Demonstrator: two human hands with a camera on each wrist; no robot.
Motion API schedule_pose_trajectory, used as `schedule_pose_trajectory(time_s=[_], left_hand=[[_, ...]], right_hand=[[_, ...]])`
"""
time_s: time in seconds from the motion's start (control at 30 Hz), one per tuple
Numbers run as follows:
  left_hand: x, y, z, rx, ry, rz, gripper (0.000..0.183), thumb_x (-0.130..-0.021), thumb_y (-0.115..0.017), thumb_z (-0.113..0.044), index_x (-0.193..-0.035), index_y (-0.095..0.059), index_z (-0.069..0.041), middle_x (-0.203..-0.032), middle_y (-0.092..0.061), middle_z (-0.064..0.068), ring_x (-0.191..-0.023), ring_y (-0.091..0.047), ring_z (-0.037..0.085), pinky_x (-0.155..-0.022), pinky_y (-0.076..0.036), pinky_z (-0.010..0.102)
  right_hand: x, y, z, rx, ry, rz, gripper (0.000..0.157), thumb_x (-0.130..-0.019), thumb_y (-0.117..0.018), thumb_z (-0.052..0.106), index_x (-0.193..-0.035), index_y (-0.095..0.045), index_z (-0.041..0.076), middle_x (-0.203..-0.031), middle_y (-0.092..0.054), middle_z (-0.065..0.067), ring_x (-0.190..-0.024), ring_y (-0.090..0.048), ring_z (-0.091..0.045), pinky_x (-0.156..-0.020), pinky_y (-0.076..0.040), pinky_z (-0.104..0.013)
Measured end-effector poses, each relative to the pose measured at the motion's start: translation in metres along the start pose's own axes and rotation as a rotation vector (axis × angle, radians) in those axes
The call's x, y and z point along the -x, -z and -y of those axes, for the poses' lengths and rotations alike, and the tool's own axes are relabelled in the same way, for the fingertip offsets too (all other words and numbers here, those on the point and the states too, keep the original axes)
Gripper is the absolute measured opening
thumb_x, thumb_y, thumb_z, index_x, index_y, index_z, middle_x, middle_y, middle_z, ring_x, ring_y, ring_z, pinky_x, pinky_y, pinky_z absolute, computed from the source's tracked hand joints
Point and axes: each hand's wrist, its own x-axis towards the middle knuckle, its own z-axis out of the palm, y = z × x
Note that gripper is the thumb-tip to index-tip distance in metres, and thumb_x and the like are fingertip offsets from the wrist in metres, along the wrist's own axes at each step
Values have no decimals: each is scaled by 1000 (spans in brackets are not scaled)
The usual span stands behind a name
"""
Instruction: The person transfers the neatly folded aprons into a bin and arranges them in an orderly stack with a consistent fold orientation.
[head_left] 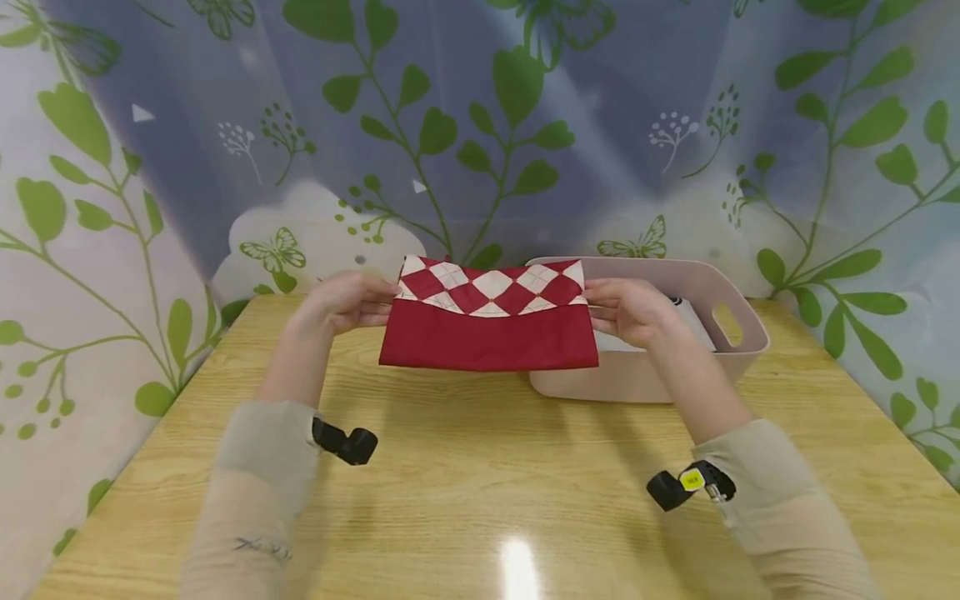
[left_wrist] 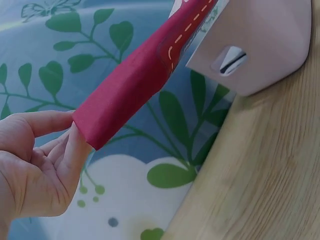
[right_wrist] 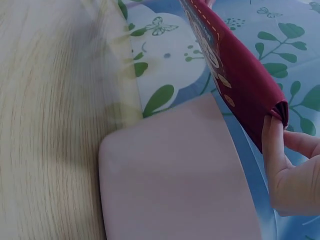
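A folded red cloth (head_left: 489, 337) with a band of red and cream diamonds hangs above the table in the head view. My left hand (head_left: 347, 300) pinches its left end between thumb and fingers. At the opposite end, my right hand (head_left: 630, 310) grips the cloth the same way. The left wrist view shows the cloth (left_wrist: 125, 90) edge-on, with a dashed stitch line and the left hand (left_wrist: 42, 160) at its corner. Folded layers of the cloth (right_wrist: 250, 85) and part of a printed picture appear in the right wrist view, beside the right hand (right_wrist: 290, 172).
Behind and below my right hand stands a pale pink bin (head_left: 720, 292) with an oval handle hole. A whitish item (head_left: 693, 321) with a dark edge lies inside it. The wooden table (head_left: 450, 483) meets a leaf-patterned curtain (head_left: 450, 125) at the back.
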Motion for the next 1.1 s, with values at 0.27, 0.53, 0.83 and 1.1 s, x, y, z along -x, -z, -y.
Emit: schedule_pose_trajectory(time_s=[0.27,0.53,0.83,1.1], left_hand=[[-7,-14,-1,8,-30,-10,6,-91,-50,-4,-94,-55,0,-77,-63,2,-65,-61,13,-63,-54,23],[-15,-34,-1,44,-26,-21,6,-90,-53,-4,-92,-58,-1,-80,-62,4,-67,-62,15,-64,-55,24],[-21,-53,-2,58,-25,-31,7,-91,-51,-4,-91,-57,-2,-88,-57,7,-68,-59,15,-61,-53,22],[-26,-63,-2,92,-36,-37,6,-90,-53,-3,-88,-59,-2,-81,-60,7,-66,-61,15,-61,-55,24]], right_hand=[[2,14,5,18,2,-7,29,-95,-45,5,-124,-40,3,-85,-62,1,-78,-61,-13,-72,-53,-22],[5,31,8,25,1,-31,25,-95,-48,6,-119,-43,5,-87,-62,2,-79,-61,-12,-72,-52,-21],[7,48,11,31,-9,-43,23,-95,-47,9,-117,-43,9,-86,-63,4,-80,-60,-10,-72,-51,-20],[7,57,12,21,-7,-53,24,-95,-49,9,-118,-42,8,-85,-64,4,-77,-62,-10,-71,-52,-20]])
